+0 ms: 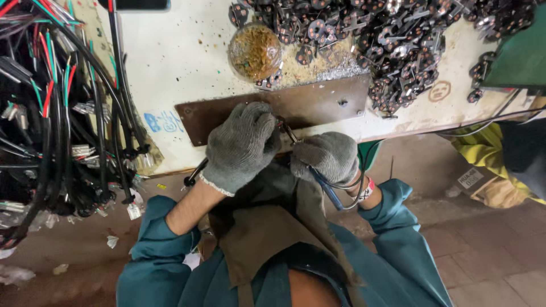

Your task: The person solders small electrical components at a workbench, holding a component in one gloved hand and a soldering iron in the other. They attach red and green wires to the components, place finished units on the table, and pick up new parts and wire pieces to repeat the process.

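overhead, brown-filled clear bowl [255, 51]

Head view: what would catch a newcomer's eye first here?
Two grey-gloved hands meet at the bench edge, the left hand and right hand working a blue-handled tool over a brown metal plate. Behind lies a heap of dark metal parts; at far left hang bundles of coloured wires.

Wire bundles [51, 108] left, metal parts pile [392, 40] behind plate [318, 105], hands before it
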{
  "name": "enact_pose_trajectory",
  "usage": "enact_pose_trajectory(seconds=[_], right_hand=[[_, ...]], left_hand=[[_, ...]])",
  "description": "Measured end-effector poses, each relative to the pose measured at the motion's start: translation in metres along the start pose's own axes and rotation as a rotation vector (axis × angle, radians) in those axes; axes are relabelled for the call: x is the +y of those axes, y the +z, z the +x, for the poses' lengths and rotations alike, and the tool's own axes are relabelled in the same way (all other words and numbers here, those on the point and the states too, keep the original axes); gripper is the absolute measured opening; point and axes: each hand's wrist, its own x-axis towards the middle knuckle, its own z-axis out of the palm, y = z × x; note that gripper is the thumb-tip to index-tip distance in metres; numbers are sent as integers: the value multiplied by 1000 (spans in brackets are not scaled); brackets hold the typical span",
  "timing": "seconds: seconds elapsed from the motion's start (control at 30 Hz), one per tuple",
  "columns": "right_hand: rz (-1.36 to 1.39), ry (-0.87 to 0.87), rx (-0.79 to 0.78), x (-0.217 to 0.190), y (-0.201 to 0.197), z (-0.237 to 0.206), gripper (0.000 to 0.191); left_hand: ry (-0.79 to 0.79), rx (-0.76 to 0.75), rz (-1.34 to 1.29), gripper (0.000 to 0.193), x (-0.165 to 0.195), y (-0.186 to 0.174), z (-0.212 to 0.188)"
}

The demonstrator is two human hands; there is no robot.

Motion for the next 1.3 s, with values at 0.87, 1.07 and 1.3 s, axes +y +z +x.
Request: enact_pose_trajectory(seconds=[0.87, 1.07, 1.3], right_hand=[[100, 310, 549, -15, -3, 23, 20], [0, 341, 663, -16, -25, 97, 30], [-172, 353, 404, -35, -36, 55, 33]], left_hand=[[-109, 108, 22, 22, -12, -16, -13], [-120, 92, -25, 23, -13, -15, -9], [-88, 131, 1, 24, -17, -13, -12]])
